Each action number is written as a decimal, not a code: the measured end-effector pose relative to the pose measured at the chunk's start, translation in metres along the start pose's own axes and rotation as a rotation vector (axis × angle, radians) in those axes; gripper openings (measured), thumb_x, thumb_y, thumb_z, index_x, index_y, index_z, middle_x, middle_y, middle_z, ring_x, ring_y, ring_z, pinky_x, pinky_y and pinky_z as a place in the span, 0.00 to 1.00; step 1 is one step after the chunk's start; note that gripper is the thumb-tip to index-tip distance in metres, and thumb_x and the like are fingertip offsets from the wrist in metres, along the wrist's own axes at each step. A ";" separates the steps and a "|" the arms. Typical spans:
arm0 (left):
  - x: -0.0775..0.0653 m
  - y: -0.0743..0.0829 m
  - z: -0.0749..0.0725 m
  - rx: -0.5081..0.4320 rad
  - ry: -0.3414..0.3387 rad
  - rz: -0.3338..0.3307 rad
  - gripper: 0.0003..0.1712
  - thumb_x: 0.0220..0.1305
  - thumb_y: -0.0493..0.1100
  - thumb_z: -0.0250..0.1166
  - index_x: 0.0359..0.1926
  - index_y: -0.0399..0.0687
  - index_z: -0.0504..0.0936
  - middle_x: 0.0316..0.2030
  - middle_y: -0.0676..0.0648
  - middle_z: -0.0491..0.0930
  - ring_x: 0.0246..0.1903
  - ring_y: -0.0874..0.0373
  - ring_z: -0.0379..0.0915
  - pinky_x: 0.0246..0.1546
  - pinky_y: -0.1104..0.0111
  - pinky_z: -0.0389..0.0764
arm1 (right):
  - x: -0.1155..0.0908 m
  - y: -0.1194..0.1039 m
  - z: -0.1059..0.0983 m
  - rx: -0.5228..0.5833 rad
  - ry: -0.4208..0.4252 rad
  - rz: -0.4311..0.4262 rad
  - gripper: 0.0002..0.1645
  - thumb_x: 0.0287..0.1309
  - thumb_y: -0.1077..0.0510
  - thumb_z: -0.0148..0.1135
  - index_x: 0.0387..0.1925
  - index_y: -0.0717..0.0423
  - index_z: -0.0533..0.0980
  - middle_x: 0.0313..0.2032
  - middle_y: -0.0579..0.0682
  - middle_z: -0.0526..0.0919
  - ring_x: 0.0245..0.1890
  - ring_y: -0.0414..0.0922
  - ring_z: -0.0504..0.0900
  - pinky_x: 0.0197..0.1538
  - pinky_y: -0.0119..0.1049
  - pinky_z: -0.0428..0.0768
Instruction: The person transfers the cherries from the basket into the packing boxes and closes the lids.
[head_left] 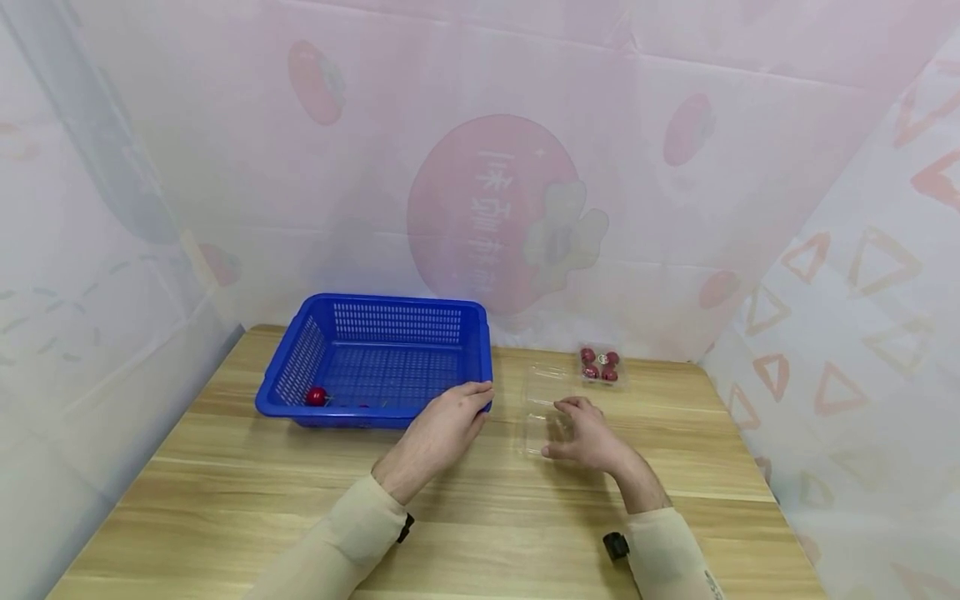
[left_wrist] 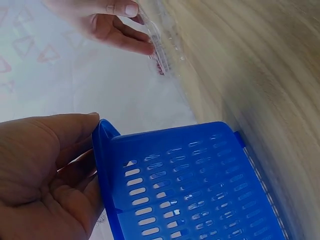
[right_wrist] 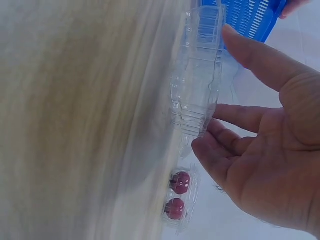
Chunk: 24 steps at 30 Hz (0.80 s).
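A blue plastic basket (head_left: 375,412) with slotted walls stands on the table, and a red cherry (head_left: 317,396) lies in its front left part. At the basket's front right corner my left hand (head_left: 447,421) grips the rim; in the left wrist view the fingers (left_wrist: 80,125) bend against the rim's outer side. My right hand (head_left: 588,433) holds a clear plastic clamshell box (right_wrist: 195,85), hinged open on the table. Its thumb (right_wrist: 240,45) and fingertips (right_wrist: 205,147) lie along the edge of that box, spread apart. Inside the open box I see nothing.
Behind my right hand, another clear box (head_left: 600,363) contains several dark red cherries. Printed curtains (head_left: 637,208) hang behind the wooden table (head_left: 487,517) and along both sides.
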<state>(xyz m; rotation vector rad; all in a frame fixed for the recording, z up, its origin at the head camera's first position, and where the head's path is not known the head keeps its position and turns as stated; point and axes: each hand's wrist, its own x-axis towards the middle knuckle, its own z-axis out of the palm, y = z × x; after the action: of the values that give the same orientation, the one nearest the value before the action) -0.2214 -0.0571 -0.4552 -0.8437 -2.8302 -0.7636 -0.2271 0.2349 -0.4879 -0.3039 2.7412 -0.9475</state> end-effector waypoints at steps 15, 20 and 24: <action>0.001 -0.032 -0.031 -0.052 -0.042 -0.049 0.26 0.88 0.44 0.70 0.78 0.39 0.84 0.76 0.36 0.86 0.76 0.39 0.84 0.79 0.43 0.86 | 0.000 -0.005 -0.005 -0.055 -0.031 -0.022 0.58 0.65 0.55 0.89 0.84 0.75 0.68 0.83 0.77 0.68 0.82 0.78 0.69 0.86 0.77 0.71; -0.002 -0.055 -0.045 -0.029 -0.065 -0.082 0.27 0.89 0.46 0.68 0.79 0.39 0.84 0.77 0.34 0.85 0.79 0.35 0.82 0.81 0.40 0.83 | 0.001 0.000 -0.005 -0.032 -0.036 -0.028 0.60 0.64 0.52 0.90 0.85 0.73 0.68 0.83 0.76 0.68 0.83 0.78 0.68 0.87 0.77 0.71; -0.004 -0.072 -0.057 -0.009 -0.110 -0.121 0.26 0.90 0.48 0.66 0.78 0.39 0.85 0.76 0.33 0.85 0.80 0.32 0.79 0.83 0.36 0.79 | 0.009 0.019 -0.001 -0.035 -0.024 -0.082 0.59 0.68 0.44 0.88 0.85 0.71 0.70 0.81 0.76 0.70 0.79 0.77 0.71 0.83 0.74 0.76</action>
<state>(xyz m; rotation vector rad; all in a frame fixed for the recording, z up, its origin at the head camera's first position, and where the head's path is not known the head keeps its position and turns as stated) -0.2595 -0.1390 -0.4377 -0.7429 -3.0010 -0.7682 -0.2380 0.2480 -0.5001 -0.4338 2.7451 -0.9103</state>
